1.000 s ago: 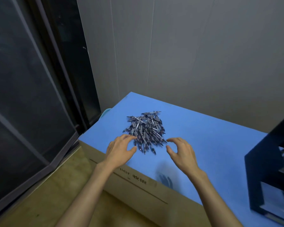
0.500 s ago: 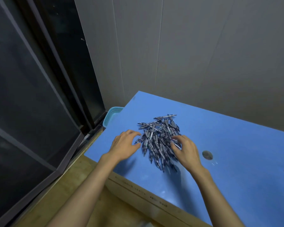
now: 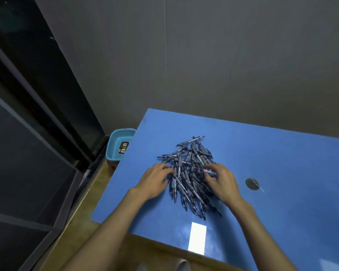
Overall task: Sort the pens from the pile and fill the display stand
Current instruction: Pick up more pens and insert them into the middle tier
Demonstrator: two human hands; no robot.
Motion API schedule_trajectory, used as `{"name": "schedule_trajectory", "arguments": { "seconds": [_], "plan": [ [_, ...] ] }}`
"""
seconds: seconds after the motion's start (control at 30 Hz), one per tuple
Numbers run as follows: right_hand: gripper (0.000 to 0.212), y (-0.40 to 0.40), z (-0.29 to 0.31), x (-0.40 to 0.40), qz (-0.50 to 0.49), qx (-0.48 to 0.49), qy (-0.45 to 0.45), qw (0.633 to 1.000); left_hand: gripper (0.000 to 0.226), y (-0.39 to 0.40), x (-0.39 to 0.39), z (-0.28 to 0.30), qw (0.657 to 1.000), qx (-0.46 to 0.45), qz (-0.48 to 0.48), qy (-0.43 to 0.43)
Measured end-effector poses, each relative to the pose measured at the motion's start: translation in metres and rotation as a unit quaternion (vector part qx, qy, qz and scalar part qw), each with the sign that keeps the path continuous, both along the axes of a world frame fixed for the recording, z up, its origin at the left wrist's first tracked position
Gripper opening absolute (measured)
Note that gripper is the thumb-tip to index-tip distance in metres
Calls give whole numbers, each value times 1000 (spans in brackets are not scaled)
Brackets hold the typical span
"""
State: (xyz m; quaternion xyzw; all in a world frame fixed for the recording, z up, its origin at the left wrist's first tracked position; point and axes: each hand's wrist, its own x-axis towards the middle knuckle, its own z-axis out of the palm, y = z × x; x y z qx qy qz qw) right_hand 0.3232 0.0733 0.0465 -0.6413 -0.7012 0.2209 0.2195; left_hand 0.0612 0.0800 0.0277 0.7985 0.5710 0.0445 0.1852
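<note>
Reaching into the pen pile point(image 3: 188, 173) with both hands: our left hand point(image 3: 155, 180) rests on its left edge, fingers curled in among the pens, and our right hand point(image 3: 222, 182) sits on the right edge with fingertips pinching a pen or two; exact grip is hard to tell. Pile lies mid-left on the blue bench point(image 3: 272, 153). Round grey disc point(image 3: 251, 184) sits just right of the right hand. Turquoise basket point(image 3: 116, 142) stands on the floor beside the bench's far-left corner.
</note>
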Motion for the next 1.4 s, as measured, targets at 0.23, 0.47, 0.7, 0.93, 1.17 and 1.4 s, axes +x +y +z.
{"name": "schedule_trajectory", "arguments": {
  "seconds": [0.23,0.47,0.7,0.93,1.17,1.4],
  "plan": [
    [23,-20,-3,-7,-86,-9,-10,996,30,34,0,-16,991,59,-116,33],
    [25,-38,-6,-19,-161,-13,-15,987,18,57,-9,-22,975,71,-209,28],
    [22,-52,-13,-30,-203,-18,-15,979,37,66,-27,-25,963,98,-245,52],
    [23,-56,-15,-44,-229,-11,-15,973,52,72,-30,-28,931,122,-339,64],
    [23,-68,-17,-47,-245,-3,-19,969,58,80,-25,-28,909,123,-390,84],
    [22,-76,-13,-49,-248,-1,-24,969,43,79,-16,-27,890,132,-422,112]
  ]
}}
